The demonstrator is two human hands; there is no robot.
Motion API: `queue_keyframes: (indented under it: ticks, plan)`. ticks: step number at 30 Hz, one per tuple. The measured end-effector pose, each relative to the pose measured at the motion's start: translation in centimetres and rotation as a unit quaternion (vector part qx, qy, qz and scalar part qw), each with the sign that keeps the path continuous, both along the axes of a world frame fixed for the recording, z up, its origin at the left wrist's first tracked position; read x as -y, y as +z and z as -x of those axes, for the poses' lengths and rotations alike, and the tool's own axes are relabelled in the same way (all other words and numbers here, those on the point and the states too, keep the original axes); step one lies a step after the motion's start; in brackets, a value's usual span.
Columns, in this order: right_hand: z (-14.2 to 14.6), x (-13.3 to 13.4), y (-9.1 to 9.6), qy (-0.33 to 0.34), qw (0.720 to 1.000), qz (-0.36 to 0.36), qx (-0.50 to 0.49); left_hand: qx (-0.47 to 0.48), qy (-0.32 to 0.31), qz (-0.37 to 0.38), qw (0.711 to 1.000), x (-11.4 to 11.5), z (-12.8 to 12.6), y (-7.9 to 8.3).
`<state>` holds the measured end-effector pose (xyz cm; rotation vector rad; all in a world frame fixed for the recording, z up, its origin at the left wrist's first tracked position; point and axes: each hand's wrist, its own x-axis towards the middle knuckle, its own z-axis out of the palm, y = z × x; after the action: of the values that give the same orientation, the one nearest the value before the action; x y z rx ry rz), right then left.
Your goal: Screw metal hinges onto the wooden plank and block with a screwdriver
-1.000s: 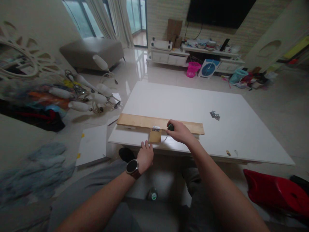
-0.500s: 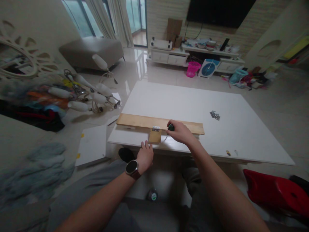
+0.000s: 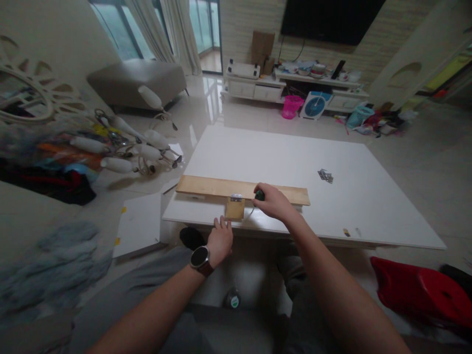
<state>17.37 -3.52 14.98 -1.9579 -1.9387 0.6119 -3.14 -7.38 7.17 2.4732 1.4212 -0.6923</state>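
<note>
A long wooden board (image 3: 208, 186) lies across the near left part of the white panel (image 3: 280, 155). A metal hinge (image 3: 236, 197) joins it to a small wooden block (image 3: 235, 210) at its near edge. My right hand (image 3: 272, 200) is closed around the dark green handle of a screwdriver (image 3: 259, 195), just right of the block; its thin shaft slants down and left. My left hand (image 3: 220, 239) rests at the panel's near edge just below the block, fingers stretched out and holding nothing.
Several loose hinges (image 3: 326, 176) lie on the panel to the right, with small hardware packets (image 3: 346, 232) near its front edge. A red plastic stool (image 3: 420, 290) is at the right. A lamp with white shades (image 3: 118, 164) lies on the floor at left.
The view has shifted slightly. Both hands keep nearly the same places, the right one still on the screwdriver beside the block.
</note>
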Motion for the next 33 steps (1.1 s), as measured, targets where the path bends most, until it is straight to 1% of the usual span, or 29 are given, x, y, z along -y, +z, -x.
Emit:
queue_keyframes:
  ticks: [7, 13, 18, 24, 33]
  plan:
    - [0.04, -0.04, -0.4, 0.006, 0.999, -0.029, -0.021, -0.007, -0.008, 0.001, 1.0, -0.04, -0.06, 0.13]
    - [0.06, -0.04, -0.23, 0.003, 1.0, -0.015, -0.012, 0.005, 0.0, 0.002, 1.0, 0.02, 0.05, 0.06]
    - [-0.11, -0.12, -0.31, -0.01, 1.0, -0.023, -0.005, 0.006, 0.001, -0.004, 1.0, 0.01, 0.13, -0.23]
    - [-0.24, -0.3, -0.67, -0.002, 1.0, -0.03, 0.003, 0.01, 0.002, -0.008, 1.0, 0.0, 0.15, -0.63]
    - [-0.28, -0.33, -0.74, -0.009, 0.999, -0.03, 0.009, 0.004, 0.001, -0.005, 1.0, 0.04, 0.09, -0.56]
